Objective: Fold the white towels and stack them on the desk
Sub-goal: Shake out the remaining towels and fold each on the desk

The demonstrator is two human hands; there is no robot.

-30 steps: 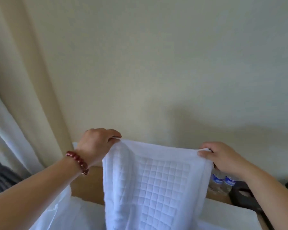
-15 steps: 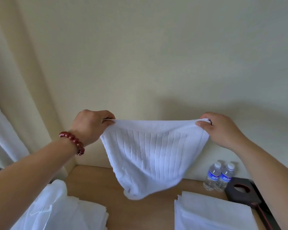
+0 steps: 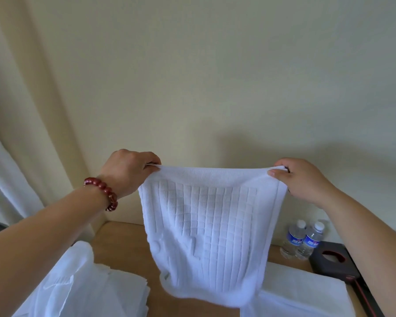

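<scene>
Currently left hand [image 3: 129,171] and right hand [image 3: 305,179] each pinch a top corner of the waffle-grid white towel [image 3: 206,227] in their fingers, hanging it over the wooden table [image 3: 124,243], hem covering part of the right folded stack [image 3: 302,291]; rumpled towels [image 3: 82,287] left, two water bottles [image 3: 303,240] and a dark box [image 3: 332,261] right.

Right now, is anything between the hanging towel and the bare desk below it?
Nothing visible. The white waffle-weave towel, pinched by the left hand and right hand, hangs over bare wooden desk. White towel piles lie left and right; two water bottles stand back right.
</scene>
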